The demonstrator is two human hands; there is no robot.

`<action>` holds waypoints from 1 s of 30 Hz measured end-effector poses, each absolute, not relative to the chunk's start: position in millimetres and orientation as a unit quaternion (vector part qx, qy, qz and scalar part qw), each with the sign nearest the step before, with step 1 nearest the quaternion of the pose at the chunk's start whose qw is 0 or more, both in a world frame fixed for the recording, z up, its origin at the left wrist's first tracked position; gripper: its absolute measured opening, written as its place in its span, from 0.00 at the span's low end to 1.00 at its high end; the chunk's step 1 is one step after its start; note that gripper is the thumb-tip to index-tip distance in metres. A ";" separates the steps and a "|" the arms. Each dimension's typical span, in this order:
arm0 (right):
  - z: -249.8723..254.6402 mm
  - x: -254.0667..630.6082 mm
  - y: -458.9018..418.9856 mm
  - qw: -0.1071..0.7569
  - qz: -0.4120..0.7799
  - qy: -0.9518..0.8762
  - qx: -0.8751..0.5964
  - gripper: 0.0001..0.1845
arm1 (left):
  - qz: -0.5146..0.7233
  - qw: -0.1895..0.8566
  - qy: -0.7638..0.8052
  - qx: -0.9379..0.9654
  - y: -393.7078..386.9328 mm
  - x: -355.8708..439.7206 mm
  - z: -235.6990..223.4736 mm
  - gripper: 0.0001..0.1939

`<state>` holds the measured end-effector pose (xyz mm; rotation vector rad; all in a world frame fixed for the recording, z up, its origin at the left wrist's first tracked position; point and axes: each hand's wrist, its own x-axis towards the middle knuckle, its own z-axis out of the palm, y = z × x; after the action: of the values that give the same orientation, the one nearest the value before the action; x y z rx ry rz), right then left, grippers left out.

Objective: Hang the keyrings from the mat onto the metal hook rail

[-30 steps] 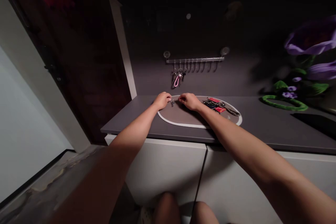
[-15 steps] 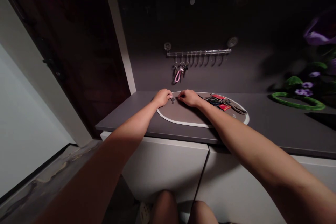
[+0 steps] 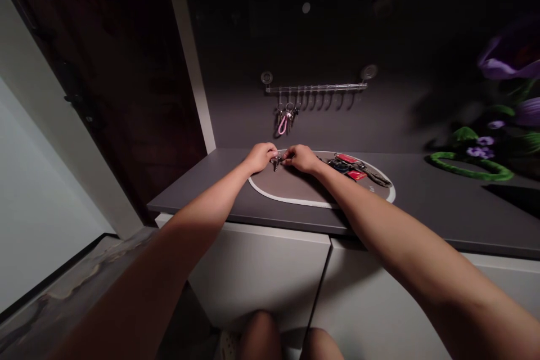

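Observation:
My left hand pinches a small bunch of keys by its top, over the left part of a brown mat with a white rim. The keys hang down just below my fingertips. Close on the other side of them is my right hand, its thumb and fingers drawn together. Its fingertips come up to the keys, and what they pinch is too small and dark to make out. To the right of that hand, a pile of keys with red tags and cords lies on the mat.
On the wall above the mat, a clear hook rail carries several key rings and a pink loop strap at its left end. Purple flowers with a green ring base stand right on the grey counter. A dark door is at left.
My right hand has moved left, closer to the keys in my left hand. The keys have turned and spread slightly. The whole view has shifted a little.

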<state>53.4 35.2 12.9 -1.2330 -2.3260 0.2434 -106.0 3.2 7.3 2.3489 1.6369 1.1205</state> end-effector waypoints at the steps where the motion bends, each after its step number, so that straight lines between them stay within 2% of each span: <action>1: 13.2 53.6 34.9 0.254 0.093 -0.851 -0.451 0.09 | 0.382 0.066 0.531 0.753 2.4 -104.9 7.8 0.07; 6: 14.7 54.6 33.7 0.290 0.100 -0.849 -0.430 0.06 | 0.477 0.249 0.520 0.664 0.4 -99.4 9.5 0.06; 10: 16.4 54.6 33.0 0.328 0.119 -0.840 -0.416 0.06 | 0.522 0.313 0.503 0.613 0.7 -97.8 10.7 0.05; 19: 19.6 53.1 28.7 0.409 0.176 -0.817 -0.366 0.10 | 0.573 0.390 0.449 0.564 1.0 -98.7 12.1 0.03; 30: 18.4 55.1 32.1 0.447 0.180 -0.805 -0.347 0.11 | 0.573 0.395 0.412 0.588 1.1 -99.5 10.9 0.06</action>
<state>55.1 32.1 18.4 -0.8592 -1.9922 0.4461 -99.5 1.1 10.9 1.4920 1.0434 1.4527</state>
